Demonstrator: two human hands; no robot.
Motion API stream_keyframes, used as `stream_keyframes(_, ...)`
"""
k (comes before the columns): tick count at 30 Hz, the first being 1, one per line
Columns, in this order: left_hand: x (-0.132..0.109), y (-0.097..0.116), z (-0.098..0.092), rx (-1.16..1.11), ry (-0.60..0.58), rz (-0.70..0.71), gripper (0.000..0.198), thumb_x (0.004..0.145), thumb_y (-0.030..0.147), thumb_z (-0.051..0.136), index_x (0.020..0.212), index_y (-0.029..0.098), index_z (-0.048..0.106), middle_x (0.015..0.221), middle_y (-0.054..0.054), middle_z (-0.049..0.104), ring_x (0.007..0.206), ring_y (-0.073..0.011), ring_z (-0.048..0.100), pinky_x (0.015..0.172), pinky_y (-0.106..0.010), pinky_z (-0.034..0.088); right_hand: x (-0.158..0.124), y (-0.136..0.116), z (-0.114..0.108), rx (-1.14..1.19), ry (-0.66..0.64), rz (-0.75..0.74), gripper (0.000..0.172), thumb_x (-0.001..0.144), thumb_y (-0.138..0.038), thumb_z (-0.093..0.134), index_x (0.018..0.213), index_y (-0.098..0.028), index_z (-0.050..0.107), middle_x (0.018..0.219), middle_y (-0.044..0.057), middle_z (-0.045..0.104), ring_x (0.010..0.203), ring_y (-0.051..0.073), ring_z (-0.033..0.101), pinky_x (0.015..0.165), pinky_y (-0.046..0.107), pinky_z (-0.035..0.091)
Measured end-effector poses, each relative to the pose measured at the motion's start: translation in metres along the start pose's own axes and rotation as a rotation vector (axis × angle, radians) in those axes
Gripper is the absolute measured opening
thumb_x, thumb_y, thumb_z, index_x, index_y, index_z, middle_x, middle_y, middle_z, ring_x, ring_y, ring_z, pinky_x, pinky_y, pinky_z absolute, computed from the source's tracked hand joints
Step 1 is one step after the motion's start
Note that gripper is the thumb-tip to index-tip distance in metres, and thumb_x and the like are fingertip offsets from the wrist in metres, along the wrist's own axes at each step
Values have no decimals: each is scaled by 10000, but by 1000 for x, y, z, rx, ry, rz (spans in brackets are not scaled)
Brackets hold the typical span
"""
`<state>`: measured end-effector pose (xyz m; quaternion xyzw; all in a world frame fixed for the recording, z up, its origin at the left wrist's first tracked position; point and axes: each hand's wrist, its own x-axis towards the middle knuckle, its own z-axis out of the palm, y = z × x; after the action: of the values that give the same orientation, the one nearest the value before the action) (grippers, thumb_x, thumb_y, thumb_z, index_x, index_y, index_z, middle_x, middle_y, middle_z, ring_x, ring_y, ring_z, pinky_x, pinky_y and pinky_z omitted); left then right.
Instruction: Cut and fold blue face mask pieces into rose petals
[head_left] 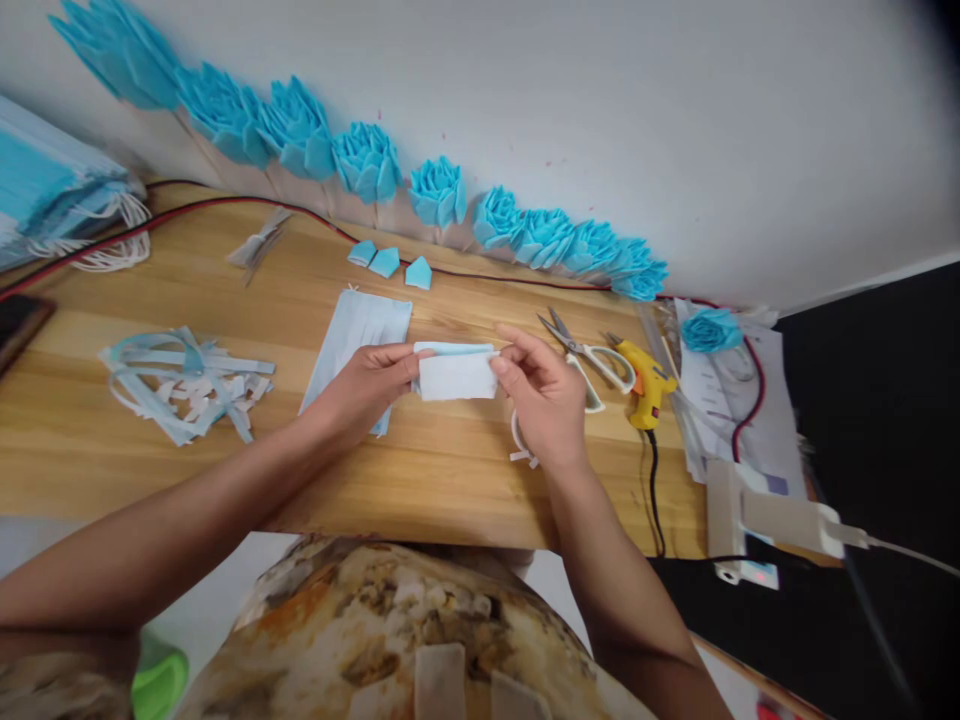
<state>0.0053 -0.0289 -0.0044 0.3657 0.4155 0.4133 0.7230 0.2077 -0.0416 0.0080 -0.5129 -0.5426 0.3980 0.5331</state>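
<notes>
A small folded piece (457, 378), white in front with a strip of blue showing along its top edge, is held level above the bench (450, 480). Its left end is pinched by the left grip (377, 388), thumb against fingers, and its right end by the right grip (546, 398), whose thumb is set on the front face while the fingers are curled behind. A pale blue sheet (367, 325) is laid flat beneath, partly covered by the left grip. Behind it, three blue petals (418, 272) are set out near a cord (480, 275) that is run along the back of the bench. A row of blue flowers (437, 190) is leaned against the wall (600, 120). To the right, scissors (577, 345) with white handles are placed open, just beside a yellow glue gun (646, 385). Farther right, one more flower (711, 330) is rested on papers (772, 410), and a white plug (787, 522) is fitted to a power strip (723, 510) at the bench's edge. To the left, scraps (202, 390) are heaped, a tied bundle (259, 242) is laid behind them, and masks (52, 190) are stacked at the far corner, their white loops (124, 240) hung over the bench.
</notes>
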Motion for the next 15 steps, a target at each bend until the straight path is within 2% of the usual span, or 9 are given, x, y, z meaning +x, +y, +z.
stream_keyframes(4,-1,0,0,10,-22,-7,271,690,382,877,872,187,827,848,-32,780,860,-205,662,869,-347,485,0,5,-1,-60,16,-5,239,827,-292,759,1057,-244,802,760,-28,688,653,118,579,629,270,497)
stream_keyframes(9,-1,0,0,24,-41,1,256,682,376,875,852,188,835,822,-37,781,835,-208,658,855,-348,483,0,8,-1,-125,36,-12,107,846,-291,742,914,-226,794,800,-3,746,709,139,647,654,277,519)
stream_keyframes(15,-1,0,0,36,-51,5,244,688,387,869,846,204,839,834,-40,789,884,-231,675,891,-363,495,0,6,-1,-157,39,-65,138,857,-254,734,973,-235,806,789,-11,732,690,132,643,639,272,515)
